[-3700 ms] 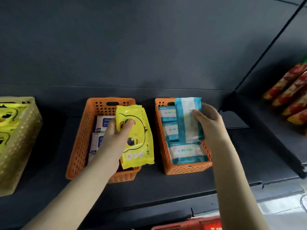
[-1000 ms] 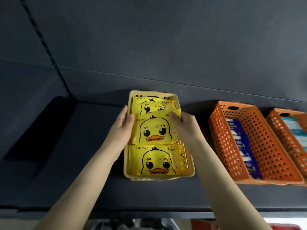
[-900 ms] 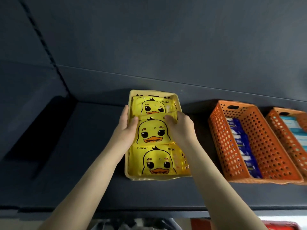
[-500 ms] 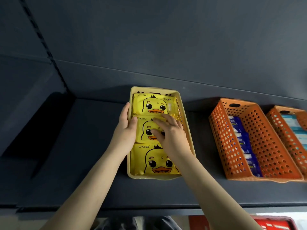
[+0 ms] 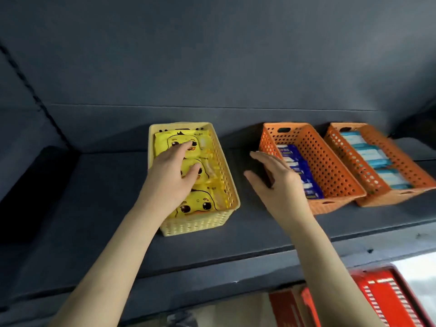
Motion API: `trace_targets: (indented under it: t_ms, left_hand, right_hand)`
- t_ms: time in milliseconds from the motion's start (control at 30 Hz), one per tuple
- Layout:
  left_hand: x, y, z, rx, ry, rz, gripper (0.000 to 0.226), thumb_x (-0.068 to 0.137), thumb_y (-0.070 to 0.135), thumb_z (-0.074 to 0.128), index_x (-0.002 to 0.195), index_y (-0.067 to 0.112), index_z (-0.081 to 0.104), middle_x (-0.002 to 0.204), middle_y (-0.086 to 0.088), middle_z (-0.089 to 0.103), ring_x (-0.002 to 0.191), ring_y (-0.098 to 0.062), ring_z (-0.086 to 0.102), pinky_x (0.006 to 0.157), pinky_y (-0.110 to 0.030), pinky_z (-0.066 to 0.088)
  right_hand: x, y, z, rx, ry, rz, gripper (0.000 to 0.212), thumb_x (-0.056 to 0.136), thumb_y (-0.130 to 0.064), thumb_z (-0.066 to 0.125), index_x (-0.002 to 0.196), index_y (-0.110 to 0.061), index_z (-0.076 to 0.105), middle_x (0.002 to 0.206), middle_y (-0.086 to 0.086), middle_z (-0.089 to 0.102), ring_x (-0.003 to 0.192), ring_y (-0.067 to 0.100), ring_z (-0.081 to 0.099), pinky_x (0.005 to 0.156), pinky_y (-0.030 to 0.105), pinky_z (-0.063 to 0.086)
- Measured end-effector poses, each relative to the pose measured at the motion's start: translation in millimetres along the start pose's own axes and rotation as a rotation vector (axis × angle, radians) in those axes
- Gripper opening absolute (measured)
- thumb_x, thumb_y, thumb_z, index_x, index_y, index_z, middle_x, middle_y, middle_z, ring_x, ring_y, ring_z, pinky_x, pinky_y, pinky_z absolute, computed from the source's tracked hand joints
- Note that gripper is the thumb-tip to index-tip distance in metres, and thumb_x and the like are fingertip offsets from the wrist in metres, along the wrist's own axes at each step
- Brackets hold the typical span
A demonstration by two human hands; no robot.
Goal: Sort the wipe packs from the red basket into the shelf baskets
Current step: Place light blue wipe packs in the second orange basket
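A pale yellow basket (image 5: 213, 223) on the dark shelf holds three yellow duck wipe packs (image 5: 200, 205) in a row. My left hand (image 5: 171, 175) lies flat over the middle pack with straight fingers reaching onto the far one. My right hand (image 5: 277, 182) hovers empty with spread fingers between the yellow basket and the near orange basket (image 5: 330, 161), which holds dark blue packs (image 5: 298, 171). A second orange basket (image 5: 401, 166) to its right holds light blue packs (image 5: 375, 158). The red basket (image 5: 387, 298) shows below the shelf at the lower right.
The dark shelf (image 5: 99, 223) has bare surface left of the yellow basket and along its front edge. A dark back panel rises behind the baskets. A dark upright with holes runs along the far left.
My right hand has lifted off the duck packs and moved right, out of the yellow basket. My left hand has slid from the basket's left edge onto the packs. The view has shifted right.
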State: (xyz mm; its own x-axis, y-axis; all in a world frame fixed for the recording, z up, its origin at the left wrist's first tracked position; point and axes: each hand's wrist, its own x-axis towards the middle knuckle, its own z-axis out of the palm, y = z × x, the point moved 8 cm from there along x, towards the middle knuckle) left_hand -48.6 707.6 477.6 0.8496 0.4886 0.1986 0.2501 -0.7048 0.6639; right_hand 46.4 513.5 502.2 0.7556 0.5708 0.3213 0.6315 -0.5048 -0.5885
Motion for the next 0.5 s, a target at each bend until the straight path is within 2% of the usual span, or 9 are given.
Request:
trace_targets:
  t_ms: [67, 133, 167, 233, 300, 400, 467, 500]
  left_hand:
    - [-22.2, 44.3, 21.5, -0.097, -0.062, 0.09, 0.044, 0.097, 0.035, 0.054, 0.14, 0.029, 0.046, 0.14, 0.014, 0.049, 0.129, -0.001, 0.041, 0.106, -0.019, 0.032]
    - [-53.4, 87.8, 50.1, -0.221, -0.144, 0.161, 0.036, 0.095, 0.031, 0.056, 0.131, 0.033, 0.054, 0.126, 0.024, 0.053, 0.116, 0.013, 0.043, 0.098, -0.004, 0.03]
    - [-71.8, 108.0, 67.7, -0.282, -0.197, 0.188, 0.033, 0.095, 0.029, 0.058, 0.127, 0.035, 0.056, 0.122, 0.028, 0.054, 0.113, 0.015, 0.046, 0.098, -0.004, 0.032]
    - [-111.9, 142.7, 106.9, -0.362, -0.309, 0.22, 0.031, 0.094, 0.026, 0.059, 0.122, 0.041, 0.059, 0.119, 0.032, 0.056, 0.115, 0.013, 0.051, 0.1, -0.013, 0.039]
    - [-154.9, 172.6, 145.9, -0.421, -0.415, 0.21, 0.029, 0.095, 0.025, 0.059, 0.116, 0.045, 0.06, 0.12, 0.031, 0.059, 0.115, 0.011, 0.053, 0.099, -0.016, 0.042]
    - [-214.4, 208.4, 201.1, -0.505, -0.553, 0.18, 0.028, 0.095, 0.018, 0.058, 0.116, 0.036, 0.065, 0.118, 0.023, 0.064, 0.11, 0.011, 0.057, 0.093, -0.01, 0.044]
    - [-246.1, 224.5, 237.0, -0.555, -0.634, 0.139, 0.027, 0.095, 0.012, 0.058, 0.116, 0.027, 0.067, 0.114, 0.019, 0.067, 0.099, 0.011, 0.061, 0.084, -0.005, 0.044]
    - [-260.0, 229.7, 256.2, -0.565, -0.677, 0.117, 0.027, 0.095, 0.01, 0.057, 0.115, 0.026, 0.067, 0.112, 0.018, 0.068, 0.096, 0.011, 0.061, 0.082, -0.005, 0.044]
  right_hand:
    - [-45.7, 26.5, -45.0, 0.055, 0.083, 0.084, 0.038, 0.089, -0.023, 0.07, 0.126, -0.018, 0.064, 0.12, -0.009, 0.063, 0.11, -0.003, 0.053, 0.09, -0.003, 0.033]
    - [-102.3, 54.4, -83.5, 0.122, 0.146, 0.183, 0.033, 0.088, -0.021, 0.071, 0.121, -0.024, 0.066, 0.11, -0.005, 0.071, 0.1, 0.003, 0.062, 0.084, 0.007, 0.042]
    - [-133.6, 68.0, -100.5, 0.141, 0.167, 0.229, 0.032, 0.089, -0.021, 0.07, 0.12, -0.027, 0.066, 0.109, -0.008, 0.071, 0.101, -0.002, 0.062, 0.085, 0.009, 0.043]
    - [-199.1, 95.9, -130.1, 0.157, 0.192, 0.33, 0.031, 0.089, -0.024, 0.069, 0.119, -0.033, 0.064, 0.111, -0.019, 0.067, 0.099, -0.013, 0.059, 0.084, 0.009, 0.044]
    - [-264.3, 122.9, -153.2, 0.158, 0.195, 0.432, 0.032, 0.09, -0.029, 0.068, 0.121, -0.032, 0.065, 0.111, -0.024, 0.065, 0.096, -0.006, 0.063, 0.085, 0.019, 0.05]
    - [-354.7, 161.8, -174.8, 0.185, 0.233, 0.578, 0.035, 0.088, -0.046, 0.065, 0.121, -0.034, 0.065, 0.117, -0.023, 0.066, 0.109, 0.0, 0.062, 0.093, 0.035, 0.053]
    - [-405.3, 190.2, -184.4, 0.227, 0.265, 0.677, 0.036, 0.084, -0.048, 0.063, 0.117, -0.036, 0.067, 0.116, -0.022, 0.067, 0.11, 0.002, 0.063, 0.092, 0.038, 0.054]
    - [-426.0, 205.5, -188.6, 0.234, 0.269, 0.72, 0.033, 0.084, -0.045, 0.064, 0.116, -0.037, 0.067, 0.116, -0.022, 0.067, 0.11, 0.0, 0.062, 0.091, 0.033, 0.054]
